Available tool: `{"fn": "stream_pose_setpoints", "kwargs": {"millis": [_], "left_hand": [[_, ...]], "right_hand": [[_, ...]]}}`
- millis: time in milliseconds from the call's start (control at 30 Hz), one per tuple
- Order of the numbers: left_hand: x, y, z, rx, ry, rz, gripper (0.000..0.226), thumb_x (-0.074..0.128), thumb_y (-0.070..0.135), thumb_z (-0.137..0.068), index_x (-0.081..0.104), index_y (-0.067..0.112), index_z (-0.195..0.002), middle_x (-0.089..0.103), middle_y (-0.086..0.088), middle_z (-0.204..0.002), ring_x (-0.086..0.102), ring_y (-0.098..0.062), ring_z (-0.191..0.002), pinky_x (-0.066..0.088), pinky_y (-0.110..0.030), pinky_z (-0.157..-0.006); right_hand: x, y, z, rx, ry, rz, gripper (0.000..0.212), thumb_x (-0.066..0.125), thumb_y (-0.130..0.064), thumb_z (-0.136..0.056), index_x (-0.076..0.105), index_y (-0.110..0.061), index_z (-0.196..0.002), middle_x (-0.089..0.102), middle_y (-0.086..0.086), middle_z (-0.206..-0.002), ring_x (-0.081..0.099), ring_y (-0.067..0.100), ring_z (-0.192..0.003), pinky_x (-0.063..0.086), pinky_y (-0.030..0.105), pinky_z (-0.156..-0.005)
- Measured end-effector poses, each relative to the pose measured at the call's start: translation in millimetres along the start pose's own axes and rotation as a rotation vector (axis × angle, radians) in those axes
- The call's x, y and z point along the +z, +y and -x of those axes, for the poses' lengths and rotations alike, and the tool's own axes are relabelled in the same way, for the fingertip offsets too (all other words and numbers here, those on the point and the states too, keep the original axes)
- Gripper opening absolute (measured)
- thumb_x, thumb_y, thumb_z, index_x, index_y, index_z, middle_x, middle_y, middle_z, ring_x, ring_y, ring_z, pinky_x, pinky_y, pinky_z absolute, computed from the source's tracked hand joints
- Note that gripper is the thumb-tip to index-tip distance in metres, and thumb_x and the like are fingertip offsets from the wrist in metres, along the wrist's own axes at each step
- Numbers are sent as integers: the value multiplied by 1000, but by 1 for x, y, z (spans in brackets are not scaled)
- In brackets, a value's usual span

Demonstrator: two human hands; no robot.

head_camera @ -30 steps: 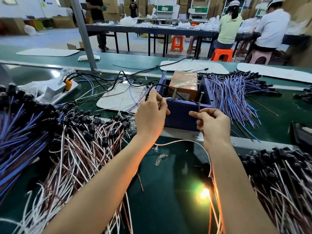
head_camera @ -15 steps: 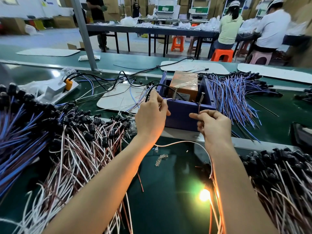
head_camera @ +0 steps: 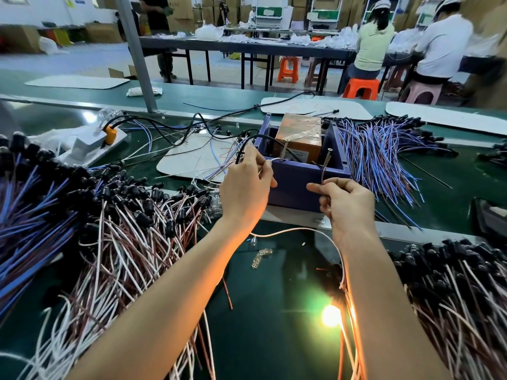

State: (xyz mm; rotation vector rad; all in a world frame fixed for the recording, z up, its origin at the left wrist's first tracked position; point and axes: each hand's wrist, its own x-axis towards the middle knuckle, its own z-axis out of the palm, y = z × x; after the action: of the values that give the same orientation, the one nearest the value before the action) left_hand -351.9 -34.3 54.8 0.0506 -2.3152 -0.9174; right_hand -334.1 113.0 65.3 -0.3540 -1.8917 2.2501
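Nothing shifts: left hand (head_camera: 247,187) pinches the white wire (head_camera: 274,159), right hand (head_camera: 345,204) the brown wire (head_camera: 323,174). At six o'clock the bulb (head_camera: 330,316) stays lit, so it probably passes.

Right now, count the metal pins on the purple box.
2: one pin near the left hand, one above the right hand; the carton may hide more.

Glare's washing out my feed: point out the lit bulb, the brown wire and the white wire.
Lit bulb (head_camera: 330,316): head view, its glowing centre.
Brown wire (head_camera: 323,175): head view, middle of its upright stretch.
White wire (head_camera: 296,229): head view, top of its arc.
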Motion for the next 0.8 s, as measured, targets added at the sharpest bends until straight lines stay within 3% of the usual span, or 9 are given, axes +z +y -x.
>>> {"fn": "stream_pose_setpoints", "kwargs": {"millis": [300,533,600,667,733,800], "left_hand": [[-3,3,0,-24,-21,30,14,49,25,-98,43,24,-85,66,13,-60,58,-8,-62,43,-28,-56],[-16,16,-2,-38,53,174,10,53,24,-93,50,19,-84,68,2,-62,64,-17,-63,53,-35,-64],[-25,27,-2,6,93,257,10,53,21,-94,50,17,-86,65,2,-62,63,-11,-60,52,-28,-61],[-40,44,-1,93,118,387,9,52,16,-96,49,16,-88,60,8,-60,59,0,-52,45,-13,-54],[-58,64,2,166,105,528,9,50,14,-98,48,17,-90,59,5,-60,57,1,-49,42,-10,-50],[-78,85,10,225,67,638,13,49,15,-99,46,24,-90,60,2,-60,55,0,-45,38,-9,-47]], "right_hand": [[1,-7,3,9,-3,-6,22,50,7,-88,53,-12,-77,72,10,-76,40,10,-47,35,15,-40],[-4,-37,14,-20,-14,-38,22,49,6,-88,50,-14,-80,72,4,-69,34,10,-40,27,17,-35],[-7,-54,23,-42,-28,-55,19,50,5,-89,55,-14,-84,73,1,-69,41,10,-43,33,18,-39],[-11,-71,35,-81,-66,-40,19,52,2,-91,62,-13,-86,74,-2,-71,50,9,-50,43,19,-49],[-18,-88,44,-104,-131,-27,21,54,0,-92,67,-15,-85,75,-3,-74,58,11,-62,49,22,-65],[-29,-102,51,-134,-210,26,22,55,-2,-92,68,-17,-84,75,-2,-77,61,11,-72,49,22,-71]]}}
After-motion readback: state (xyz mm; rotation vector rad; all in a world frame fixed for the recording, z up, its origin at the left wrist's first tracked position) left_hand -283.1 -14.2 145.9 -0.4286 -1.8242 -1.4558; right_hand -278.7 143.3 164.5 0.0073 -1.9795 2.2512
